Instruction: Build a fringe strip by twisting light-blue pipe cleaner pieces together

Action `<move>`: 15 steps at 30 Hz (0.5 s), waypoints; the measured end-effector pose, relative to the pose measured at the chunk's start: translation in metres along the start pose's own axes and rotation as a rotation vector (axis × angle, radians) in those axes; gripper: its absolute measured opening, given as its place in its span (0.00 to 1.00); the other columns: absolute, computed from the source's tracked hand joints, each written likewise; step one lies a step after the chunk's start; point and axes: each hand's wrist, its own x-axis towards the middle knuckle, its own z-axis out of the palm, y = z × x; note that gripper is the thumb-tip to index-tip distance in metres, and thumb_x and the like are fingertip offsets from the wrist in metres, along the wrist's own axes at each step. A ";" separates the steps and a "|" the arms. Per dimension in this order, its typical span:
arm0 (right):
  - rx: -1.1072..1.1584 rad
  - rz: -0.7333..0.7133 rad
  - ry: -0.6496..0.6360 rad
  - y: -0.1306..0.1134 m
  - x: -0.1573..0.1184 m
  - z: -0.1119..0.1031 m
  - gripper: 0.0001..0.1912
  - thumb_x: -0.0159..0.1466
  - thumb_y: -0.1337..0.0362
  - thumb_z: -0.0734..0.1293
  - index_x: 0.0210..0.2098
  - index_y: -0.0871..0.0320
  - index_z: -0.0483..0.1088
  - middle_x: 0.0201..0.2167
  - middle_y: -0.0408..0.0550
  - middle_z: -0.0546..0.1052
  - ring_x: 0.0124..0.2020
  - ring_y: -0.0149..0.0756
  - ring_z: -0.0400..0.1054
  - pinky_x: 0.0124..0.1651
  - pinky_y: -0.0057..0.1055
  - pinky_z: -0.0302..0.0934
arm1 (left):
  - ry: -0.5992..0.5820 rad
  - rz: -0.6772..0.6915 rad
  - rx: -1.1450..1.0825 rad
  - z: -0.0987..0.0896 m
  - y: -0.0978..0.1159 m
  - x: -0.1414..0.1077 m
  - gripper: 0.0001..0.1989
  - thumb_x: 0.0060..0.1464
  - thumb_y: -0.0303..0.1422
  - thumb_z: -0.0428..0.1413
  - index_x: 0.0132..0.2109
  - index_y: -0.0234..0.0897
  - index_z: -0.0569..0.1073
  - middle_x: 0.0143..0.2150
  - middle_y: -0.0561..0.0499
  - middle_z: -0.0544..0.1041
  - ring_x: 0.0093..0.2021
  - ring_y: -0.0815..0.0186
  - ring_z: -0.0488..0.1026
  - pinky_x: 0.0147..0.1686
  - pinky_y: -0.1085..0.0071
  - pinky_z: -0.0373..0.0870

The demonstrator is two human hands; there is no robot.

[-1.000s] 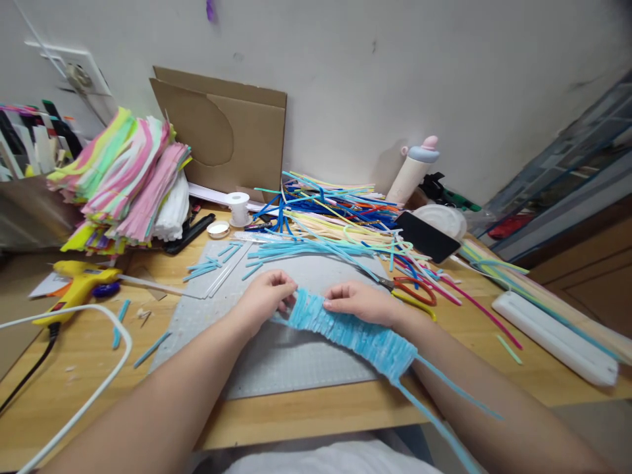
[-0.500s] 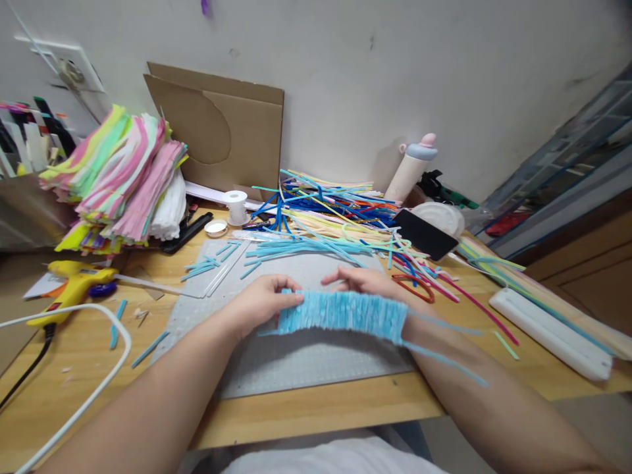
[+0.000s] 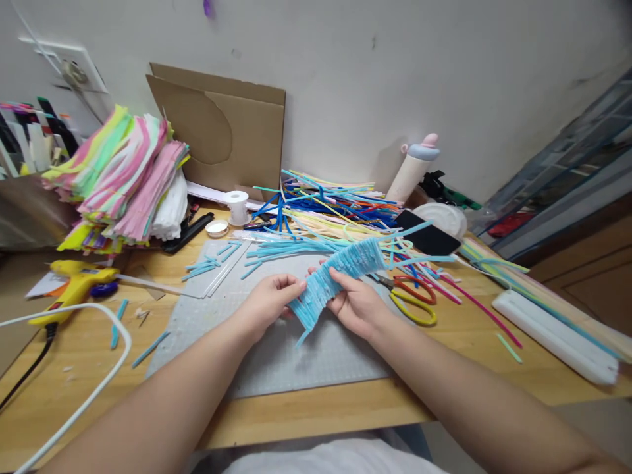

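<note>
Both hands hold a ribbed light-blue strip of pipe cleaners [image 3: 353, 261] above the grey cutting mat [image 3: 276, 368]. It slants, its far end raised to the right, where two loose blue stems stick out; a short stem end pokes from the lower end. My left hand [image 3: 276, 296] pinches the left edge between thumb and fingers. My right hand [image 3: 358, 304] grips the strip near its middle, thumb on top and fingers beneath. Scissors [image 3: 417, 309] with orange and yellow handles lie beside my right hand. Blue pipe cleaners [image 3: 291, 248] lie on the mat behind.
A yellow glue gun [image 3: 74, 283] with a looping white cable lies at left. Colourful pipe cleaner bundles [image 3: 123, 178] are piled behind it. A phone [image 3: 427, 234], a bottle [image 3: 415, 168] and a white power strip [image 3: 555, 336] stand or lie to the right. Cardboard [image 3: 257, 131] leans on the wall.
The strip has turned from nearly level to slanting, its right end swinging up and away. My right hand has moved from behind it to grip its middle, uncovering the scissors.
</note>
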 end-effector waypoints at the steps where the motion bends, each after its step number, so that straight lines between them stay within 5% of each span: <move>1: 0.013 -0.003 0.008 0.000 0.000 0.001 0.10 0.58 0.69 0.67 0.40 0.58 0.69 0.35 0.49 0.79 0.41 0.40 0.74 0.44 0.40 0.68 | 0.007 0.005 0.015 0.001 -0.001 0.000 0.19 0.42 0.46 0.61 0.29 0.34 0.69 0.24 0.54 0.71 0.23 0.72 0.66 0.22 0.77 0.61; 15: 0.129 -0.067 0.193 -0.006 -0.001 0.003 0.09 0.57 0.66 0.69 0.38 0.54 0.70 0.31 0.44 0.78 0.40 0.38 0.73 0.46 0.40 0.68 | -0.107 -0.023 0.003 0.018 -0.003 -0.007 0.19 0.40 0.45 0.61 0.24 0.35 0.66 0.19 0.55 0.69 0.19 0.73 0.64 0.22 0.74 0.63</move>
